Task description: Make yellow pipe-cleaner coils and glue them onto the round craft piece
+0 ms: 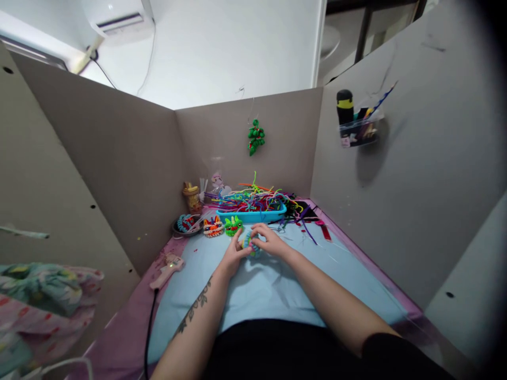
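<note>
Sitting near the green animal head (233,226), over the light-blue cloth (271,295), the small pipe-cleaner piece (248,241) looks pale blue, ridged and fuzzy, with touches of yellow and pink. The left hand (233,255) grips it between slightly parted thumb and fingers; the right hand (271,241) pinches its upper right edge.

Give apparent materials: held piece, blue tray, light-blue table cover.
Held piece: probably fuzzy chenille stem, matte, judging by its soft ridges.
Blue tray: likely moulded plastic, slightly glossy; even colour, smooth rim.
Light-blue table cover: cloth or thin sheeting, mostly matte; soft creases, no weave resolvable.
</note>
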Demonstrator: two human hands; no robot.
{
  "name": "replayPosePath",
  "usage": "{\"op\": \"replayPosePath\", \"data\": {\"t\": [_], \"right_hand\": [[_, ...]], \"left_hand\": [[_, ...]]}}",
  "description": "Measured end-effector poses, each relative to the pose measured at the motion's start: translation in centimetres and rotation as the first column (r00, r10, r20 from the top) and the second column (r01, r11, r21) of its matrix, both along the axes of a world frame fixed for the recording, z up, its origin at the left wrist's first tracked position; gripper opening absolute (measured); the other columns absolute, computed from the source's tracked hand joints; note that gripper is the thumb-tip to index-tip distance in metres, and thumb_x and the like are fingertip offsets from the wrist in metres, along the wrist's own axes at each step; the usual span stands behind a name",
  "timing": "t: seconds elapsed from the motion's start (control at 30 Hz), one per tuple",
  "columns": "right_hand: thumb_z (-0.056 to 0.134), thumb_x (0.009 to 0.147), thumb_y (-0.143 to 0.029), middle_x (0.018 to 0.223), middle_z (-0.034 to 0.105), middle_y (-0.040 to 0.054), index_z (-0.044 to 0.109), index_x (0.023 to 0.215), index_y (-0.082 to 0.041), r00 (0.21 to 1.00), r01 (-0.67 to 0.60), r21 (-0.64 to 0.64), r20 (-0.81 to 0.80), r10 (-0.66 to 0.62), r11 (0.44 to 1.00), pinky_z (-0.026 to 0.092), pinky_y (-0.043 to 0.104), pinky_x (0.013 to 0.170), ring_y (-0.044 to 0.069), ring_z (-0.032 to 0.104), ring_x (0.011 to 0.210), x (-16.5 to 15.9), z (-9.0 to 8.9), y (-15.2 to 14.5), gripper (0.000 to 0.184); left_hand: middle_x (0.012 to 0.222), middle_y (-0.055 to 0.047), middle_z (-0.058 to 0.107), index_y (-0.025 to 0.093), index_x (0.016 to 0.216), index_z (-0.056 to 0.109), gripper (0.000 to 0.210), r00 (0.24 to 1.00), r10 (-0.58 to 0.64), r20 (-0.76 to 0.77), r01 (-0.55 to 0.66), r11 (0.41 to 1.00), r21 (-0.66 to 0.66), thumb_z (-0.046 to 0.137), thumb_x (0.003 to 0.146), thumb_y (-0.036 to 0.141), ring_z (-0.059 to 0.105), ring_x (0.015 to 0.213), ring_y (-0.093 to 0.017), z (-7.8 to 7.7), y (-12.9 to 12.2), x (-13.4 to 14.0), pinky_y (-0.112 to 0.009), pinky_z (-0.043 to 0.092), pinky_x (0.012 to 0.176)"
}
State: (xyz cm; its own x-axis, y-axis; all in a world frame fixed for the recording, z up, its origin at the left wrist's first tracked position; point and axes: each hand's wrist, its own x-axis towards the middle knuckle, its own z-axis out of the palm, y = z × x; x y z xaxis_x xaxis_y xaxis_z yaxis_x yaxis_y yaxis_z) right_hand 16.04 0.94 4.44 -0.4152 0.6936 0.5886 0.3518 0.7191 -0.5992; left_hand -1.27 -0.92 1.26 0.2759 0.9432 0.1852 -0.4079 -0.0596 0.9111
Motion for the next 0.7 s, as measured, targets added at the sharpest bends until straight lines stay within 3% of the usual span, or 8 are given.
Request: {"op": "replayPosePath", "data": {"t": [0.17, 0.5, 0.7], "right_hand": [[0.059, 0.077, -0.018, 0.098, 0.056, 0.0052, 0.062, 0.085, -0.020, 0.999, -0.001, -0.104, -0.034, -0.002, 0.995, 0.047, 0.031, 0.074, 0.020, 0.053, 0.098, -0.1, -0.4, 0.0, 0.010], [0.060, 0.078, -0.018, 0.108, 0.051, 0.0066, 0.065, 0.089, -0.021, 0.992, -0.126, -0.155, -0.010, 0.126, 0.980, 0.048, 0.031, 0.079, 0.020, 0.051, 0.106, 1.2, -0.8, -0.1, 0.012], [0.054, 0.079, -0.013, 0.105, 0.049, 0.0058, 0.062, 0.087, -0.021, 0.993, -0.113, -0.139, -0.055, 0.106, 0.984, 0.048, 0.029, 0.075, 0.018, 0.051, 0.101, 1.5, -1.8, 0.1, 0.014]], "left_hand": [[0.092, -0.005, 0.068, 0.019, 0.146, 0.016, 0.111, 1.000, -0.012, -0.015, 0.013, 0.999, 0.030, 0.083, 0.057, 0.023, 0.064, 0.082, -0.019, 0.1, -0.2, 0.1, -0.032, 0.047, 0.077], [0.081, -0.001, 0.065, 0.016, 0.144, 0.020, 0.103, 0.996, 0.004, -0.085, -0.001, 0.999, 0.039, 0.081, 0.060, 0.024, 0.064, 0.075, -0.017, 0.2, -0.5, 0.0, -0.030, 0.048, 0.071], [0.099, -0.007, 0.064, 0.018, 0.143, 0.019, 0.099, 0.992, 0.035, -0.122, -0.024, 0.996, 0.091, 0.078, 0.064, 0.028, 0.063, 0.088, -0.020, -0.1, -0.3, 0.2, -0.032, 0.048, 0.078]]}}
